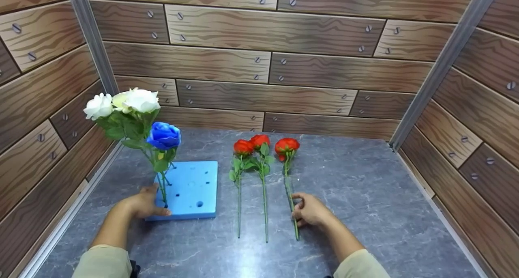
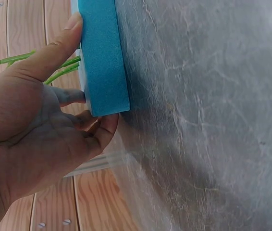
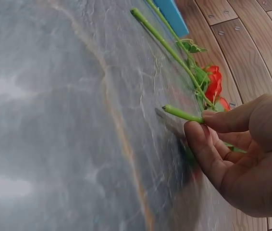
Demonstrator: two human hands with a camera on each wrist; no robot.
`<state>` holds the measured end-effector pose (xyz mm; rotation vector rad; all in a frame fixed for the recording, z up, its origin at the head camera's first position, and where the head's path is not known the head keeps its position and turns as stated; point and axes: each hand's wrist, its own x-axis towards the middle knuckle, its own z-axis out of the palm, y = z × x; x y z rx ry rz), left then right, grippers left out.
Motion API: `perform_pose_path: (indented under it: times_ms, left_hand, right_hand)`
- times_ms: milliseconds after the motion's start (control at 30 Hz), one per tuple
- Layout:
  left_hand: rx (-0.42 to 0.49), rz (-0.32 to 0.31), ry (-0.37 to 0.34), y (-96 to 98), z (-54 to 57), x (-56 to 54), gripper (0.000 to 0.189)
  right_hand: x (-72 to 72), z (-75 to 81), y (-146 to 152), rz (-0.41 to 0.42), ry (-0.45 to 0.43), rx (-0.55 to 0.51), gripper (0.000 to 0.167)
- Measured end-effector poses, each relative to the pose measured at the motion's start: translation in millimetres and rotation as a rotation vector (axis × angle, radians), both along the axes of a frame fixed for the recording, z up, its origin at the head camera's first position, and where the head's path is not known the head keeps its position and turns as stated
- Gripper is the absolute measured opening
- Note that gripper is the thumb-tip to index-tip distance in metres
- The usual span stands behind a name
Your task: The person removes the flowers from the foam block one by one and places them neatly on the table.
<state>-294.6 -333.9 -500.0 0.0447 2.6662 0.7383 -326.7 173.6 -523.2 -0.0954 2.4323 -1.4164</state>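
My left hand [image 1: 142,203] grips the left edge of a light blue foam block [image 1: 192,195], its thumb over the near corner. Small holes dot the block's top. White artificial roses [image 1: 142,101] and a blue rose [image 1: 164,136] stand in its left part, leaning left. With thumb and fingers, my right hand [image 1: 311,210] pinches the lower stem of the rightmost red rose [image 1: 287,145]. In the right wrist view, that green stem's cut end [image 3: 177,112] sticks out past the fingertips. Two more red roses [image 1: 243,147] lie to its left, stems pointing toward me.
The grey marbled tabletop [image 1: 357,180] extends under everything. Wood-patterned panels [image 1: 243,30] enclose it at the back and both sides, with metal posts [image 1: 434,77] in the corners. The two loose roses lie between the block and my right hand.
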Motion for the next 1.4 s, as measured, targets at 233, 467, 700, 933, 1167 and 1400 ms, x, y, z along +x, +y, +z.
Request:
perform_pose_path:
  times_ms: [233,467,700,933,1167,1400]
  left_hand:
    - [0.005,0.007,-0.009,1.1,1.0,0.1,0.126]
    - [0.010,0.004,-0.011,2.3,0.3,1.4,0.125]
    - [0.007,0.012,-0.010,1.0,1.1,0.5,0.125]
    - [0.006,0.007,-0.010,0.3,1.8,1.1,0.126]
    - [0.006,0.009,-0.017,0.8,0.9,1.0,0.125]
    - [0.004,0.012,-0.019,0.1,2.7,-0.7,0.126]
  right_hand:
    - [-1.4,-0.6,-8.8,-0.016,0.001,0.024,0.060]
    - [-0.7,-5.3,-10.2,-0.046,0.017,0.046,0.058]
    - [-1.4,-9.5,-11.2,-0.056,0.060,0.087,0.056]
    - [-3.5,-10.6,-11.2,-0.054,0.042,0.071,0.055]
    - [-8.1,-7.7,-12.6,-0.075,0.012,0.052,0.052]
    - [-10.4,1.4,-39.8,-0.081,0.213,0.184,0.038]
